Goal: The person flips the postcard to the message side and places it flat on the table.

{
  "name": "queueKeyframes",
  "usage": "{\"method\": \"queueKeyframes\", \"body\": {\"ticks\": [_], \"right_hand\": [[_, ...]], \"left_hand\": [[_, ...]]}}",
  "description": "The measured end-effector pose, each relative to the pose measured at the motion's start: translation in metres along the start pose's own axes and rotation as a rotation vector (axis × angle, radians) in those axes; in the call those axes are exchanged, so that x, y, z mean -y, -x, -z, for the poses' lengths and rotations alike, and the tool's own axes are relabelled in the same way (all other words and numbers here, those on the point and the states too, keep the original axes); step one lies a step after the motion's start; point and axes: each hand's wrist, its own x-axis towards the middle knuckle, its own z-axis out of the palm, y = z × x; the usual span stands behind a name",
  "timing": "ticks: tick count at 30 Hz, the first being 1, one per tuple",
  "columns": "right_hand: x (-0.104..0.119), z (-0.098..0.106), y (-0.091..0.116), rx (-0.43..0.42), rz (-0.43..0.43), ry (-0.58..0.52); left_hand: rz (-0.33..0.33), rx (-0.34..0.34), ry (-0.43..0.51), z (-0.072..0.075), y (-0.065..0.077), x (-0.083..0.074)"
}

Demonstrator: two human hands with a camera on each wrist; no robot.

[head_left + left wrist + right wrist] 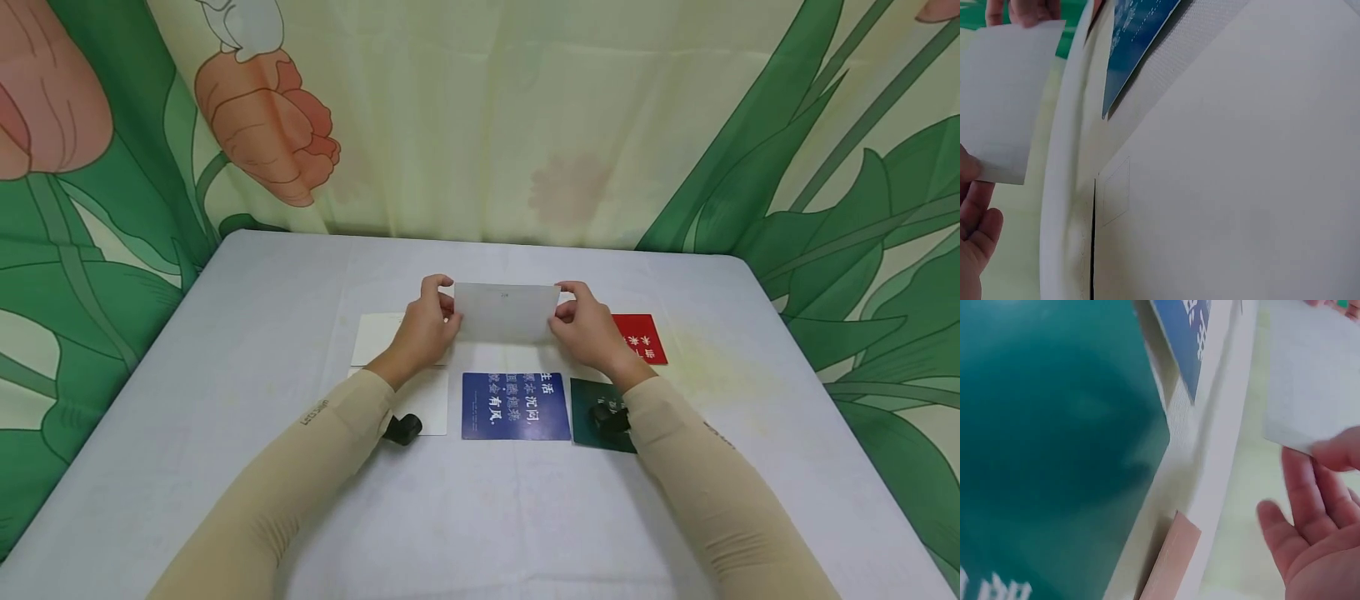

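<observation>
The thin, white paper card is up over the white, cloth-covered table, its two ends pinched by the left grip and the right grip. Pushing inward could bend it; one slip could drop it on the blue, white-lettered paper card.

- Here's my table, draped in white cloth, a faint yellowish patch showing on its right side!
- Far row, left: a blank-looking white card, partly covered from my view.
- Far row, right: a red card, white characters on it!
- Nearest me, left: another white card.
- Centre: a blue card, boldly lettered!
- Just beside it, right: a dark green card, slightly skewed.
</observation>
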Motion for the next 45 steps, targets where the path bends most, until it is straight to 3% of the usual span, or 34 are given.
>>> {"method": "queueKeyframes", "body": {"ticks": [5,11,18,28,36,45], "right_hand": [[0.003,-0.002,0.002,-0.077,-0.023,-0.086],[0.003,-0.005,0.002,-0.113,0.0,-0.071],[0.004,-0.005,0.002,-0.07,-0.015,-0.001],[0.003,-0.008,-0.001,0.057,-0.083,0.063],[0.002,-0.013,-0.003,0.102,-0.102,0.109],[0.002,-0.017,-0.005,0.143,-0.128,0.167]], "left_hand": [[0.071,-0.019,0.104,0.002,-0.003,-0.003],[0.1,-0.007,0.089,0.004,-0.003,-0.003],[0.054,0.089,-0.128,0.007,-0.002,-0.001],[0.106,0.261,-0.316,0.005,-0.004,0.003],[0.128,0.312,-0.407,-0.001,-0.001,0.002],[0.145,0.342,-0.423,-0.003,0.001,0.001]]}}
